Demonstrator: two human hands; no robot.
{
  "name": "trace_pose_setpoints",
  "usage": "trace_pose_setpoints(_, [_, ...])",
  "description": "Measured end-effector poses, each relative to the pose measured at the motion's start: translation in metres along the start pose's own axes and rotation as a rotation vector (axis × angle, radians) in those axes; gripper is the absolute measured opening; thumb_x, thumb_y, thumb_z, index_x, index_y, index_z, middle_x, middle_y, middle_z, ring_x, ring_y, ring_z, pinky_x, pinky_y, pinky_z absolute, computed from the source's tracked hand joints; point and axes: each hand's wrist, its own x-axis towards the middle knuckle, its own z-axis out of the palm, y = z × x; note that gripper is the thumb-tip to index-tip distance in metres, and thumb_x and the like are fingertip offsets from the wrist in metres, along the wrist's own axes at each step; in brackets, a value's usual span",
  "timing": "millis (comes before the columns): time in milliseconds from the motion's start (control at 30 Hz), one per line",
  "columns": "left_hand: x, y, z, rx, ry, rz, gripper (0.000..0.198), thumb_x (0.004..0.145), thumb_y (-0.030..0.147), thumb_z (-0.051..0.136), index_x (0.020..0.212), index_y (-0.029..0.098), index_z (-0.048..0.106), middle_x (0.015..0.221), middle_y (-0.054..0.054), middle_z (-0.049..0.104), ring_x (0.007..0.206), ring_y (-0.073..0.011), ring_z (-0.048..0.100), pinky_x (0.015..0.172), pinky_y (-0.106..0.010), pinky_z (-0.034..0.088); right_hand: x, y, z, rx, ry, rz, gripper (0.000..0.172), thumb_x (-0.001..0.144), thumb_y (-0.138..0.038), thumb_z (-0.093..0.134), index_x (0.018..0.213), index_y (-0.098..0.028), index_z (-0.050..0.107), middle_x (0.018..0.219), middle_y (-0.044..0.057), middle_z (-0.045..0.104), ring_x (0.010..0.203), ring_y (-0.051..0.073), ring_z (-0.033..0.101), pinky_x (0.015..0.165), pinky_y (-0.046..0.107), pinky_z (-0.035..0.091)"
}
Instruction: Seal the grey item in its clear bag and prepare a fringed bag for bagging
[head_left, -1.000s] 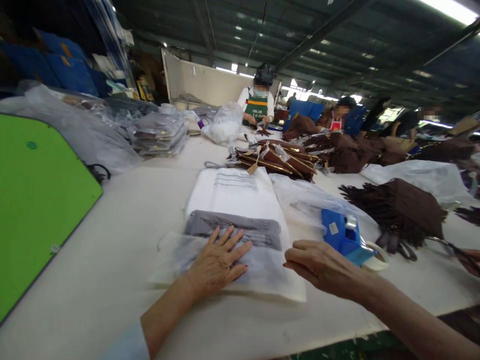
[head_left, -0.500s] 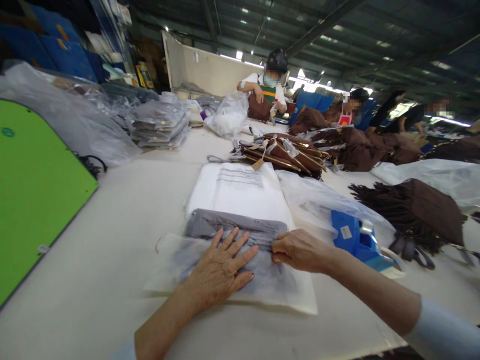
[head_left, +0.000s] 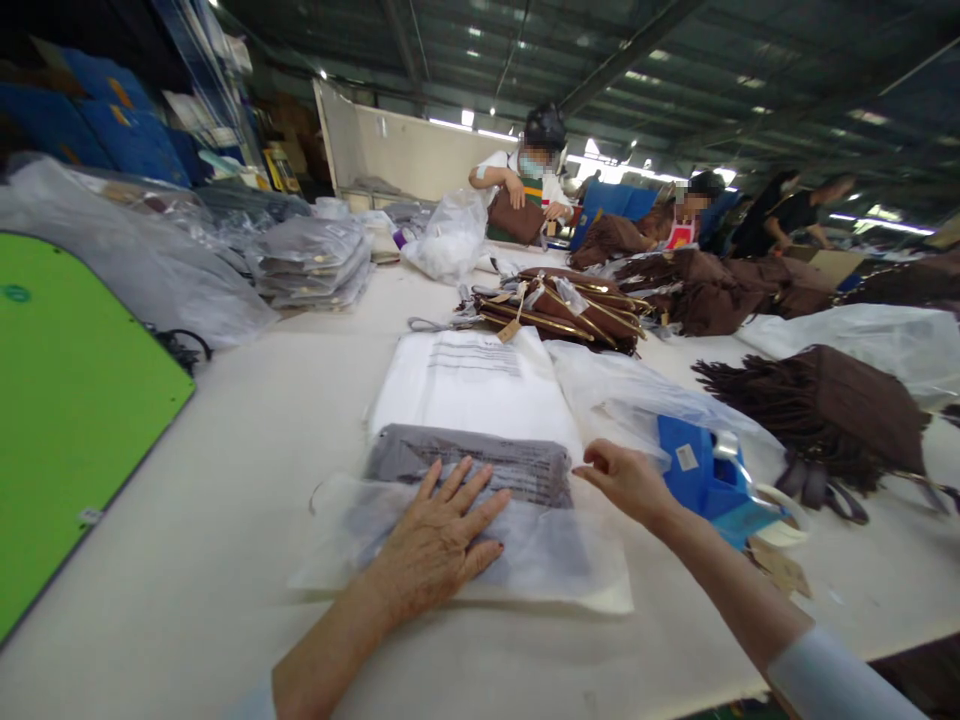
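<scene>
Our left hand (head_left: 435,540) rests fingers spread on the folded plastic bag (head_left: 551,560) on the tabletop (head_left: 187,500), our right hand (head_left: 624,482) curls by its edge, grip unclear, this apparent flattening calling for even pressure.

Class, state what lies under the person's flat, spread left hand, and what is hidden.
Under the left hand lies frosted, translucent plastic film; the fingers overlap a grey, dark-printed rectangular panel. Whatever the hand covers cannot be seen.

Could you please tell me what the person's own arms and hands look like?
The left hand and right hand are bare, with no gloves or rings visible. The left sleeve and right sleeve are pale blue and stop short of the hands.
</scene>
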Motion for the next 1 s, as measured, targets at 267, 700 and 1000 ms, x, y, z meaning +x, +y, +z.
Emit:
trace_pose_setpoints(267, [0.005, 0.005, -0.009, -0.080, -0.084, -0.047, 0.049, 0.091, 0.043, 0.041, 0.136, 0.030, 0.032, 0.146, -0.008, 0.027, 0.135, -0.0313, 0.019, 0.107, -0.061, 0.019, -0.095, -0.054, 0.062, -0.340, 0.416, -0.612, 0.051, 0.087, -0.045, 0.042, 0.124, -0.010, 0.048, 0.125, 0.017, 0.054, 0.116, 0.027, 0.050, 0.091, 0.039, 0.043])
trace_pose_setpoints(700, [-0.066, -0.067, -0.029, -0.035, -0.100, -0.667, 0.049, 0.092, 0.029, 0.033, 0.139, 0.017, 0.027, 0.143, -0.008, 0.034, 0.133, -0.0188, 0.029, 0.109, -0.042, 0.028, -0.094, -0.041, 0.098, -0.373, 0.496, -0.632, 0.068, 0.083, -0.049, 0.047, 0.135, -0.006, 0.036, 0.133, 0.021, 0.046, 0.122, 0.030, 0.044, 0.096, 0.043, 0.037])
trace_pose_setpoints(1000, [-0.091, -0.092, 0.021, 0.107, 0.053, -0.451, 0.048, 0.087, 0.025, 0.022, 0.122, 0.026, 0.054, 0.134, -0.001, 0.045, 0.124, -0.0225, 0.043, 0.101, -0.047, 0.035, -0.102, -0.012, 0.018, 0.034, 0.527, -0.259, 0.042, 0.086, -0.038, 0.048, 0.124, -0.022, 0.049, 0.131, 0.009, 0.051, 0.122, 0.021, 0.045, 0.097, 0.036, 0.041])
